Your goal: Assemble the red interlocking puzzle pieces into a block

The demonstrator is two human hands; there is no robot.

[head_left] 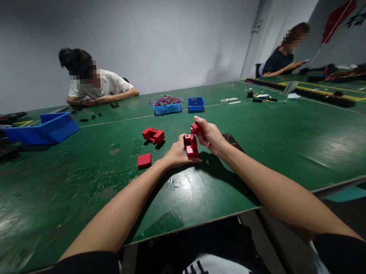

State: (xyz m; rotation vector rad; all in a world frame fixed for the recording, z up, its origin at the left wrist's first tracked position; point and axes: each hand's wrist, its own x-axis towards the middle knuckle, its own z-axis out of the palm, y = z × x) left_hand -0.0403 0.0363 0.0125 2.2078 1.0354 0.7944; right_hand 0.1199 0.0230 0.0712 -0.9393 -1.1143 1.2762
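Observation:
My left hand (pixel 179 152) is closed around a red notched block (pixel 191 146), held just above the green table. A smaller red block (pixel 195 128) is pinched in my right hand (pixel 210 134), at the top of the notched block; whether the two pieces touch I cannot tell. Left of my hands lies another red notched piece (pixel 153 135), resting on the table. Nearer to me, beside my left wrist, sits a flat red square block (pixel 144 160). A dark flat item with printed marks (pixel 232 141) lies partly hidden behind my right wrist.
Farther back stand a blue bin of colourful small parts (pixel 168 108) and a small blue tray (pixel 196 105). A large blue bin (pixel 44 130) is at the left. Two people sit across the green table (pixel 294 155). Dark strips (pixel 303 92) run along the right.

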